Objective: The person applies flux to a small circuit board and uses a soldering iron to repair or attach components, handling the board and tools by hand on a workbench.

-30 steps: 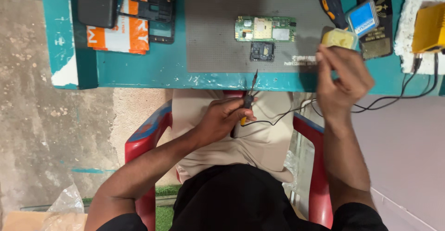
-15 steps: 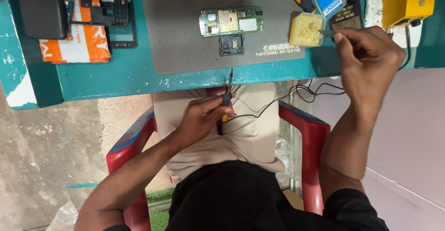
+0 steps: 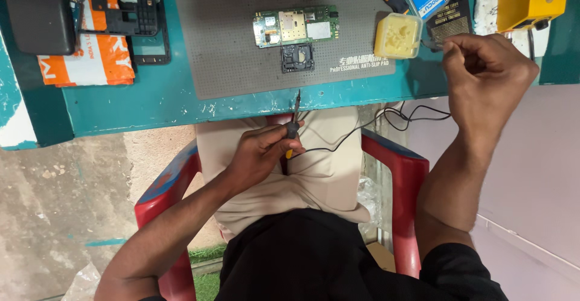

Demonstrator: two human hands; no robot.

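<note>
Head view shows your left hand (image 3: 260,153) low over your lap, just below the teal table (image 3: 151,102) edge, fingers curled shut around a soldering iron (image 3: 294,123) whose thin tip points up toward the grey mat (image 3: 229,47). Its black cable (image 3: 374,126) loops rightward across your thighs. Your right hand (image 3: 483,74) sits at the mat's right edge, fingers pinched closed on a small dark thing I cannot make out, just beside the square yellow flux tub (image 3: 397,35). On the mat, well apart from both hands, lie a green circuit board (image 3: 295,26) and, touching its lower edge, a small black part (image 3: 297,57). You sit in a red chair (image 3: 399,174).
</note>
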